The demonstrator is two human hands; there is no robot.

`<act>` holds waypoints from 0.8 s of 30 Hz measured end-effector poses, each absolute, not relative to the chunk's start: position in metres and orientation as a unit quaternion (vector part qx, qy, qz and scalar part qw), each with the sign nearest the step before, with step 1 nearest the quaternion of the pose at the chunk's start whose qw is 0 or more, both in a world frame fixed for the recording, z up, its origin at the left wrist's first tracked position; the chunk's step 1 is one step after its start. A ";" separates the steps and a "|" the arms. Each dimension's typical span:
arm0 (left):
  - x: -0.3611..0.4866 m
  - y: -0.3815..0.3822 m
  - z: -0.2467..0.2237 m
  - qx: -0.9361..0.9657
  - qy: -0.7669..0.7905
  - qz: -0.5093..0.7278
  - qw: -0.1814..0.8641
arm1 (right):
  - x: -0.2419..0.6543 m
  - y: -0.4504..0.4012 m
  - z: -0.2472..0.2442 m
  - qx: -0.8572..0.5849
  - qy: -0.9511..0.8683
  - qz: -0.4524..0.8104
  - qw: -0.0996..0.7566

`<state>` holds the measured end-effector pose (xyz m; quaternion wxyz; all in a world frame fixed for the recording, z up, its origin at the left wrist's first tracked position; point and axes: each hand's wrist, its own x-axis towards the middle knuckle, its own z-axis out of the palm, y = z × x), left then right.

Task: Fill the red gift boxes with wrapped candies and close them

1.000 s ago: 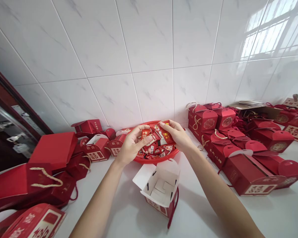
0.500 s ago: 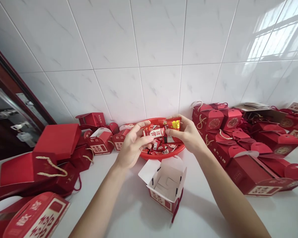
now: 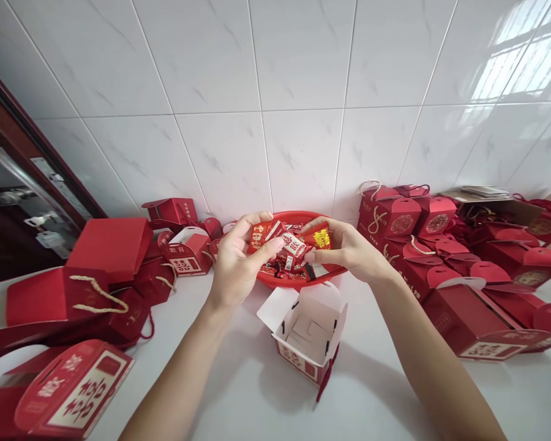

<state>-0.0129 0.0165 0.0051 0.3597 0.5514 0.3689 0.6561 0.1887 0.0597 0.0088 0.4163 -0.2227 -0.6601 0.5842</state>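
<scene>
Over a red plastic basket [image 3: 280, 283] of wrapped sweets, both my hands are close together. My left hand [image 3: 239, 260] is closed on red wrapped candies [image 3: 294, 244], its thumb pressing on one with a white label. My right hand [image 3: 349, 248] grips a red packet with gold lettering [image 3: 321, 239] between thumb and fingers. Some of the sweets between the hands overlap those in the basket, so I cannot tell exactly how many are held. Just in front stands an open gift box [image 3: 303, 334], white inside, with its flaps up and a dark red cord at its right side.
Red gift boxes [image 3: 110, 245] with rope handles are piled on the left of the white table [image 3: 239, 392]. More closed red boxes [image 3: 477, 318] crowd the right side. A tiled wall [image 3: 303, 147] runs behind, and a door with a metal handle [image 3: 22, 196] stands at far left.
The red packet in my right hand has tilted and shifted slightly left. My left hand has turned, and more sweets show between the hands. The view has shifted slightly.
</scene>
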 end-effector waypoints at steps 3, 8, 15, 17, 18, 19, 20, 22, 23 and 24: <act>-0.013 0.018 0.005 0.546 0.370 0.651 0.375 | 0.189 0.060 0.008 -0.225 -0.670 0.576 0.410; -0.011 0.018 0.007 0.535 0.367 0.651 0.395 | 0.190 0.060 0.008 -0.231 -0.682 0.567 0.400; -0.009 0.017 0.011 0.518 0.386 0.641 0.414 | 0.190 0.058 0.009 -0.239 -0.684 0.557 0.406; -0.007 0.017 0.011 0.517 0.389 0.635 0.422 | 0.190 0.058 0.009 -0.241 -0.687 0.553 0.406; -0.007 0.018 0.011 0.517 0.387 0.633 0.427 | 0.190 0.058 0.009 -0.240 -0.687 0.554 0.405; -0.006 0.018 0.010 0.517 0.383 0.632 0.431 | 0.189 0.058 0.009 -0.236 -0.687 0.555 0.405; -0.005 0.019 0.009 0.518 0.377 0.633 0.434 | 0.189 0.058 0.008 -0.233 -0.687 0.556 0.405; -0.002 0.020 0.008 0.524 0.366 0.633 0.437 | 0.189 0.058 0.008 -0.227 -0.688 0.558 0.406; -0.002 0.021 0.007 0.528 0.364 0.631 0.436 | 0.189 0.058 0.008 -0.225 -0.687 0.558 0.408; -0.001 0.021 0.006 0.533 0.363 0.629 0.433 | 0.189 0.058 0.008 -0.224 -0.685 0.557 0.413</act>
